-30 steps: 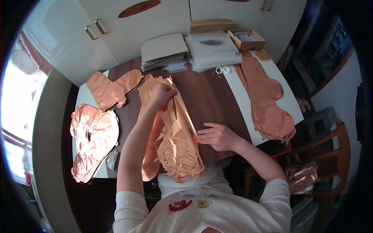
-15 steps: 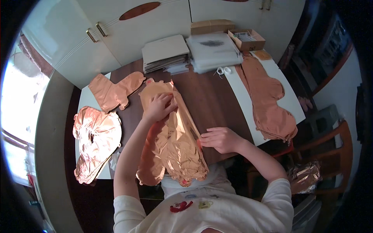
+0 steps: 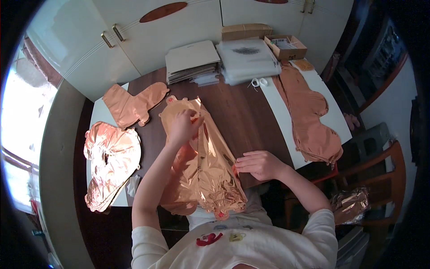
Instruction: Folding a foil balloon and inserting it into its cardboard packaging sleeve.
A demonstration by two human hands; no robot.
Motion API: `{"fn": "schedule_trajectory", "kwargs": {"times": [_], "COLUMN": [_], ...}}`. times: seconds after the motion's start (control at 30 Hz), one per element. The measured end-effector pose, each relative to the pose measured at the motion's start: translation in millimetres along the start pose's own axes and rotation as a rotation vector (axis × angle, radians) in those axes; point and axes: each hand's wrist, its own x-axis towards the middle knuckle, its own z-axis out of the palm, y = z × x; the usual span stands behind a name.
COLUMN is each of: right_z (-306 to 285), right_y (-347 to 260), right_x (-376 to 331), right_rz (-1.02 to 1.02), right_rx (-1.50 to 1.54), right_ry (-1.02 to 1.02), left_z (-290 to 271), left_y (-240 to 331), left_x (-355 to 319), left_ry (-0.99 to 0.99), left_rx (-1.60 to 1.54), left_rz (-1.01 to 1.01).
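Observation:
A deflated rose-gold foil balloon (image 3: 215, 166) lies in front of me, partly folded lengthwise, its near end hanging past the table edge towards my lap. My left hand (image 3: 183, 127) is bent over its upper part, fingers curled on the foil near the fold. At the balloon's right edge, my right hand (image 3: 260, 165) lies with fingers stretched out and tips touching the foil; its thumb is not clearly visible. Crinkles cover the near end, and a small red spot shows at its tip.
More flat foil balloons lie left (image 3: 112, 161), upper left (image 3: 134, 105) and right (image 3: 309, 116). Behind stand a stack of card sheets (image 3: 192, 56), clear plastic bags (image 3: 246, 62) and a small open box (image 3: 286, 47). White ribbon (image 3: 260, 83) lies before the bags; a wooden chair (image 3: 389, 179) stands right.
The folded foil layer has shifted slightly right and now lies flatter, with a sharper crease. My left hand has curled and lifted a little; my right hand has moved slightly right.

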Motion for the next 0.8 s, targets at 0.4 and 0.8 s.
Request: {"fn": "schedule_trajectory", "kwargs": {"times": [0.4, 0.8], "right_z": [3, -2], "right_y": [0, -5], "right_x": [-3, 18], "right_rz": [0.030, 0.075], "right_rx": [0.009, -0.073], "right_ry": [0.014, -0.029], "left_z": [34, 37], "left_y": [-28, -22], "left_x": [36, 40], "left_ry": [-0.217, -0.245], "left_rx": [-0.239, -0.178], "left_rz": [-0.081, -0.122]}}
